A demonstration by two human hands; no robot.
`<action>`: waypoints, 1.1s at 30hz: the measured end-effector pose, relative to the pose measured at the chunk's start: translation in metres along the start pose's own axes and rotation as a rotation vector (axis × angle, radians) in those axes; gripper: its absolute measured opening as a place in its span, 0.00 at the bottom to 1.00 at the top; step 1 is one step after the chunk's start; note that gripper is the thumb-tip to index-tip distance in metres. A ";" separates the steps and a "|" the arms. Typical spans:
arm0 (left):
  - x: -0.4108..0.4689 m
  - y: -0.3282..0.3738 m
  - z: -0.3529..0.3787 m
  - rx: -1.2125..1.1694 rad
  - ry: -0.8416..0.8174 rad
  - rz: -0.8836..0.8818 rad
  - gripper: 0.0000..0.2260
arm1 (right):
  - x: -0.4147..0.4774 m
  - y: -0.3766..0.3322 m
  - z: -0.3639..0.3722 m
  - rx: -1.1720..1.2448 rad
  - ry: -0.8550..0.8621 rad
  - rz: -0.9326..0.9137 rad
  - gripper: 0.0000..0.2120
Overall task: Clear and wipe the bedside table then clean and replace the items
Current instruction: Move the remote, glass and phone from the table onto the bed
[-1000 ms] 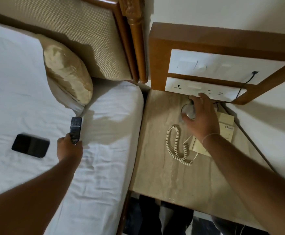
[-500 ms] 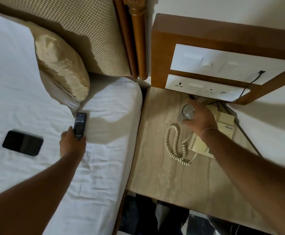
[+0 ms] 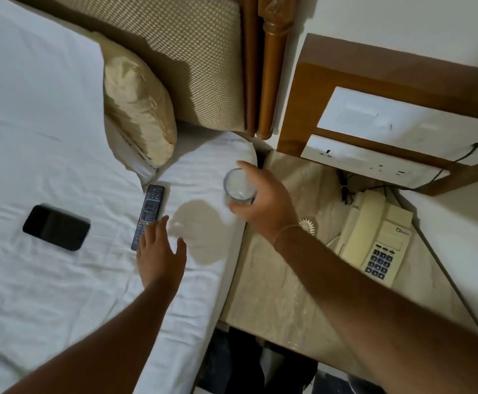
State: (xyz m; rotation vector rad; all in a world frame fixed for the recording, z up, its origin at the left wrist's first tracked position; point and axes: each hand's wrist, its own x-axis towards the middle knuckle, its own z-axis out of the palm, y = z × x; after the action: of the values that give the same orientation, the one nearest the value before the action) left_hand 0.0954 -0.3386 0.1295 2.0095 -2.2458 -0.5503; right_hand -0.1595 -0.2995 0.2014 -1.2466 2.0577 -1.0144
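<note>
Two items already lie on the bed (image 3: 61, 294): a remote control (image 3: 148, 216) and, to its left, a dark phone (image 3: 56, 227). The left hand (image 3: 159, 254) hovers beside the near end of the remote control, fingers spread, gripping nothing. The right hand (image 3: 260, 203) carries a drinking glass (image 3: 239, 186) above the mattress edge, fingers wrapped around its wall. The bedside table (image 3: 274, 294) to the right holds only a cream telephone (image 3: 374, 237) with its coiled cord (image 3: 307, 224).

Risk: set on the soft sheet, the glass may tip, because bedding gives no firm base. Any liquid inside would then reach the remote control nearby; the contents cannot be judged from here. A smooth wall may also slip from the hand.

Markings: the telephone carries a small logo, too blurred to read.
</note>
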 end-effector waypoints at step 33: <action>-0.008 -0.022 -0.005 -0.048 -0.256 0.006 0.26 | 0.051 -0.064 0.121 -0.027 -0.363 -0.049 0.46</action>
State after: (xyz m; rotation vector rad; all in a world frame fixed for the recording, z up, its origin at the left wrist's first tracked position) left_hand 0.1188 -0.3336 0.1292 2.0098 -2.3485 -0.8985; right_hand -0.0594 -0.4042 0.1801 -1.3858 1.7731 -0.7199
